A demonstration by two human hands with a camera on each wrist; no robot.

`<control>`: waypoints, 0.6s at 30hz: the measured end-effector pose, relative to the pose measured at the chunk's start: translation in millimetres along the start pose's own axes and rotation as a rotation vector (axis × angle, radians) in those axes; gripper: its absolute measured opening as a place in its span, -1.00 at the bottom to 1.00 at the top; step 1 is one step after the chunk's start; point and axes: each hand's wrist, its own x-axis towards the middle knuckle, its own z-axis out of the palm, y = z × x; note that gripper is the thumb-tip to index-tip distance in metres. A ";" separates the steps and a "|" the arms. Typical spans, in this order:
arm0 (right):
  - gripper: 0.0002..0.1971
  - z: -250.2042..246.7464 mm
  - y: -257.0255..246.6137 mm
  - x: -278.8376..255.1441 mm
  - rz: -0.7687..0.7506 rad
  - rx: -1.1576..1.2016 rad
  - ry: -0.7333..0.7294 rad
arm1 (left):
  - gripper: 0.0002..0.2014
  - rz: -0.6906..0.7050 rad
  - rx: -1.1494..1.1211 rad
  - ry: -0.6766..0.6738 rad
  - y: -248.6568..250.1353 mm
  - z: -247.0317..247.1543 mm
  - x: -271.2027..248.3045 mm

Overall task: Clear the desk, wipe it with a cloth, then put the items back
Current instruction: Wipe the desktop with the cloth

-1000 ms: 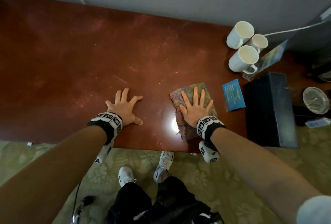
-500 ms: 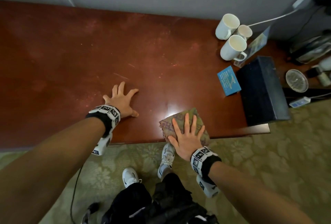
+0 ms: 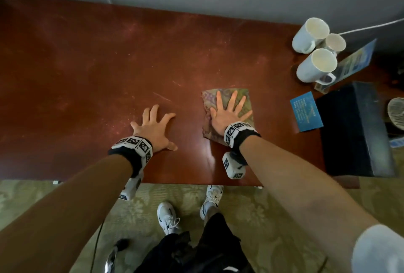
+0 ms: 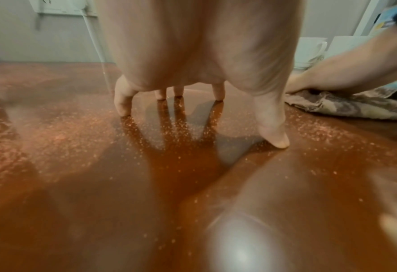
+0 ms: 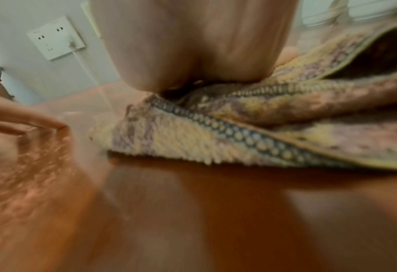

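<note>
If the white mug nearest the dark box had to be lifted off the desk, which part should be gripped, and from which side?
Probably by its handle: the nearest white mug stands upright with the handle pointing toward the desk's front edge, near the black box. Come in from the front with the right hand, now flat on the cloth. The other mugs crowd its far side.

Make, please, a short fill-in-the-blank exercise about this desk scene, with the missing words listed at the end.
1. The right hand presses flat on the ____.
2. The left hand rests with spread fingers on the bare ____.
3. The number of white mugs standing at the far right of the desk is ____.
4. The small card lying beside the black box is ____ in colour.

Missing words: cloth; desk; three; blue
</note>
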 end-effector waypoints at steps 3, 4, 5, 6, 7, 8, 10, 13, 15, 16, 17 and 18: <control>-0.41 1.5 16.3 -9.2 -0.050 0.018 0.017 | 0.04 0.003 0.009 0.000 0.6 0.0 -0.9; -0.41 2.5 25.8 -13.1 -0.069 0.011 0.015 | 0.04 0.004 0.009 0.002 0.3 0.0 -1.0; -0.41 4.1 36.7 -18.6 -0.080 -0.003 0.004 | 0.04 0.005 0.011 0.002 0.3 -0.3 -1.5; -0.41 7.3 48.7 -26.2 -0.080 -0.021 -0.010 | 0.05 0.006 0.015 0.000 0.4 -1.1 -2.4; -0.41 12.8 60.6 -36.0 -0.077 -0.045 -0.019 | 0.05 0.009 0.016 -0.001 0.5 -1.8 -3.1; -0.41 20.0 71.7 -48.0 -0.077 -0.078 -0.023 | 0.05 0.011 0.015 -0.002 0.6 -2.1 -3.4; -0.38 38.5 89.5 -74.0 -0.100 -0.154 -0.032 | 0.05 0.013 0.010 -0.004 0.3 -2.6 -3.1; -0.34 68.8 98.5 -118.8 -0.149 -0.234 -0.047 | 0.05 0.020 0.016 0.002 -0.1 -2.9 -4.2; -0.34 87.5 92.0 -142.4 -0.182 -0.269 -0.061 | 0.04 0.026 0.014 0.007 -0.9 -2.3 -4.3; -0.35 95.4 86.5 -149.7 -0.197 -0.277 -0.070 | 0.04 0.028 0.011 0.009 -1.4 -1.9 -4.1; -0.36 101.0 79.4 -154.6 -0.208 -0.275 -0.076 | 0.04 0.031 0.008 0.010 -2.1 -1.7 -3.9; -0.36 104.8 72.5 -157.2 -0.210 -0.268 -0.076 | 0.03 0.032 0.008 0.011 -2.6 -1.2 -3.8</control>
